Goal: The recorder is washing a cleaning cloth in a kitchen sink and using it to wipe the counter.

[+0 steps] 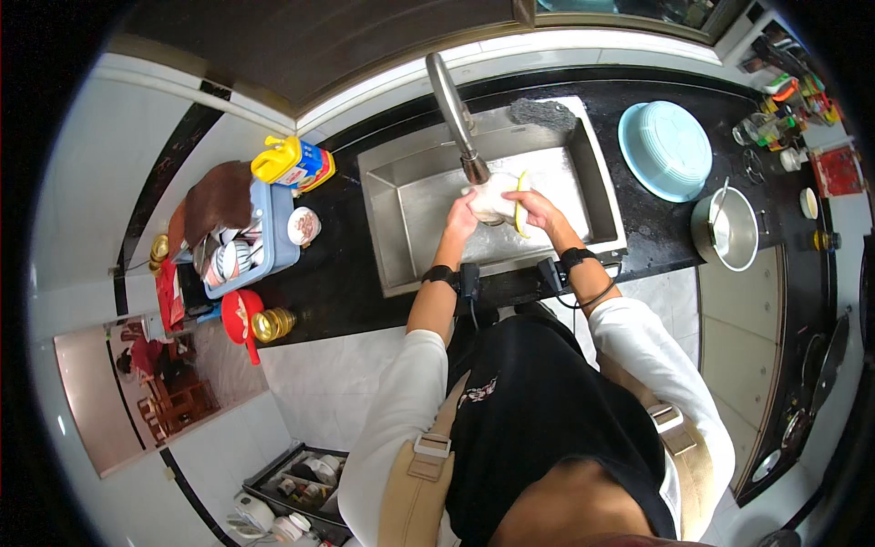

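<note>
Below the spout of the metal tap (467, 140), both hands grip a white, soft-looking cloth (491, 198) over the stainless steel sink (407, 225). My left hand (462, 215) pinches its left side. At its right side, my right hand (537, 207) is closed on it, with the thumb on top. A curved yellow strip (522, 222) runs along that side; whether it is the cloth's edge or a separate piece cannot be told. The cloth's underside is hidden. A dark scouring mesh or mat (543, 114) lies at the sink's back right corner.
Right of the sink are an upturned light blue basin (666, 150) and a metal pot (735, 229). To the left stand a yellow jug (294, 164), a blue dish rack (277, 232) with bowls, a small white cup (303, 225) and a red ladle (240, 314). A person (145, 355) is in the far room.
</note>
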`<state>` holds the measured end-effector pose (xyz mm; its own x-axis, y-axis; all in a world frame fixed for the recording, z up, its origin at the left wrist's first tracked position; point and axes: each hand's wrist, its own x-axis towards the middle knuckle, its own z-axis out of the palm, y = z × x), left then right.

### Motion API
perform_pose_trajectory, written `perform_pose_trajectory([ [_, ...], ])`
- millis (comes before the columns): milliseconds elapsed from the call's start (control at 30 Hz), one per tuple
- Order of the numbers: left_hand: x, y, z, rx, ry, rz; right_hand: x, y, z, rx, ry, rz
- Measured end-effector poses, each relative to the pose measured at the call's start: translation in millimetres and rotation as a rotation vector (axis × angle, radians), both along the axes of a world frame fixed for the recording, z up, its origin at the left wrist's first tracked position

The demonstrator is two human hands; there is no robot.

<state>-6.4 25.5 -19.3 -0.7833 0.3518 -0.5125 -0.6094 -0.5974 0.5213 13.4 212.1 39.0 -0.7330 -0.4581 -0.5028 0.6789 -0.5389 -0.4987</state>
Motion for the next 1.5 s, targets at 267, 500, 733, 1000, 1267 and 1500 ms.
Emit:
perform_pose_trajectory([
  [267,-24.2,15.4,6.0,-0.161,0.295,0.091,-6.3,32.0,-24.8,0.504,0.062,-0.042],
  [500,-27.3,10.8,29.4,-0.144,0.265,0.12,-2.0,11.7,-80.2,1.125,0.208,-0.233],
  [733,-16.7,-7.4,51.9,-0.235,0.346,0.024,-13.8,-43.0,-60.5,1.079,0.939,-0.121],
  [1000,-22.9,-29.1,40.6,-0.238,0.367,0.023,-31.0,-53.5,-45.7,0.669,0.6,-0.076],
  [1267,-12.4,-1.4,26.2,-0.038,-0.328,-0.002,-21.3,-51.4,-27.4,0.51,0.511,-0.117],
  [1500,-23.1,35.3,-13.3,-0.027,-0.228,0.157,3.5,-43.5,-6.5,1.515,1.151,0.036],
])
